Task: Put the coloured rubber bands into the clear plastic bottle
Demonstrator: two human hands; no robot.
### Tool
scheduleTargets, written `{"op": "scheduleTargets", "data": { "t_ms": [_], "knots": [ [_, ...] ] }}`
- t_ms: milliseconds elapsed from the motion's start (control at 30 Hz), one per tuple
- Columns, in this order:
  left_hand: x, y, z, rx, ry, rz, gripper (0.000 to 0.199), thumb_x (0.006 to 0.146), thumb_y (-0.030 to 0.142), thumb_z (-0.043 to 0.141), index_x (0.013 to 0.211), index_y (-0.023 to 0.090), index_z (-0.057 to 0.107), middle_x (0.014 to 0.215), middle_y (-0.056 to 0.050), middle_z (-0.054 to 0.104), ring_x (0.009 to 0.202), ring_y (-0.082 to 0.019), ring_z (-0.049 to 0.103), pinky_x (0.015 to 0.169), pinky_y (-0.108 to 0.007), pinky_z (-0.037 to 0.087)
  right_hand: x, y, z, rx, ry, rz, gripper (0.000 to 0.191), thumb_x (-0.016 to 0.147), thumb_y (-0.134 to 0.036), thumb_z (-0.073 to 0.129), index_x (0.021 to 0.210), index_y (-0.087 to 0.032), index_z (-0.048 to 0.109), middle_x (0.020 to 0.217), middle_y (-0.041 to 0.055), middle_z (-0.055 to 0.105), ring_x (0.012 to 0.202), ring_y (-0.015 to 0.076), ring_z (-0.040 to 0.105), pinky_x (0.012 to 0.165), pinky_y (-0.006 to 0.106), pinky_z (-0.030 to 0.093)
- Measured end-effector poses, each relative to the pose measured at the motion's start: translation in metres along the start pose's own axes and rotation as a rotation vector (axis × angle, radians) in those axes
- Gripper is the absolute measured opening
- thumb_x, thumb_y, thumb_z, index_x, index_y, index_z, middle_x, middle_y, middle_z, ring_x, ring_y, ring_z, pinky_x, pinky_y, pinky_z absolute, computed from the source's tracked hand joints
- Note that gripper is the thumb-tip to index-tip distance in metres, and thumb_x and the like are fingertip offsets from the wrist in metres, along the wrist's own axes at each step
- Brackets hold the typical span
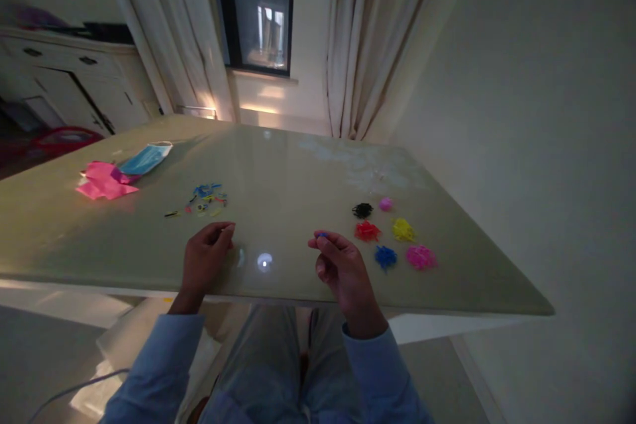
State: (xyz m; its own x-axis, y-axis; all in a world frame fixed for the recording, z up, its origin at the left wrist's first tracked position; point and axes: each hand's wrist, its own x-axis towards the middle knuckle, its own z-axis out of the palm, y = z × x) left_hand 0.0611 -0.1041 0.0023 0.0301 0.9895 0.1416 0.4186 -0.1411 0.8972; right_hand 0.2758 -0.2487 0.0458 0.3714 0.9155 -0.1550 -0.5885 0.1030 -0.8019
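My right hand (340, 265) pinches a tiny blue piece (322, 234) between thumb and forefinger above the table. My left hand (207, 253) rests closed near the front of the table, its fingers curled and thumb against them; what they hold, if anything, is too small to name. Just beyond it lies a loose mix of small coloured pieces (206, 197). Right of my right hand are separate piles: black (362, 211), red (368, 231), blue (385, 257), yellow (403, 230), a larger pink one (421, 257) and a smaller pink one (385, 203).
A crumpled pink sheet (105, 181) and a blue face mask (147, 159) lie at the left of the glossy table (278, 192). Its front edge runs below my hands. Behind stand curtains, a window and a cabinet (74, 79); a wall borders the right side.
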Motion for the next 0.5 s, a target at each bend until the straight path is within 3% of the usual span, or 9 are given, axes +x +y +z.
{"op": "scheduleTargets", "data": {
  "t_ms": [333, 500],
  "knots": [
    [-0.003, 0.014, -0.001, 0.105, 0.001, -0.040, 0.040, 0.071, 0.053, 0.059, 0.089, 0.019, 0.071, 0.061, 0.001, 0.065, 0.061, -0.018, 0.062, 0.061, -0.027, 0.049, -0.009, -0.014, -0.023, 0.029, 0.111, -0.046, 0.036, 0.058, -0.038, 0.091, 0.082, -0.017, 0.073, 0.077, 0.0030, 0.078, 0.035, 0.0051, 0.055, 0.029, 0.012, 0.036],
    [-0.005, 0.014, -0.003, 0.179, -0.008, -0.057, 0.046, 0.069, 0.054, 0.058, 0.093, 0.018, 0.073, 0.065, 0.000, 0.068, 0.068, -0.019, 0.065, 0.067, -0.027, 0.050, -0.018, -0.021, -0.049, -0.140, 0.244, -0.195, 0.034, 0.063, -0.041, 0.087, 0.081, -0.016, 0.071, 0.075, 0.0035, 0.076, 0.038, 0.0055, 0.056, 0.031, 0.012, 0.035]
  ]
}}
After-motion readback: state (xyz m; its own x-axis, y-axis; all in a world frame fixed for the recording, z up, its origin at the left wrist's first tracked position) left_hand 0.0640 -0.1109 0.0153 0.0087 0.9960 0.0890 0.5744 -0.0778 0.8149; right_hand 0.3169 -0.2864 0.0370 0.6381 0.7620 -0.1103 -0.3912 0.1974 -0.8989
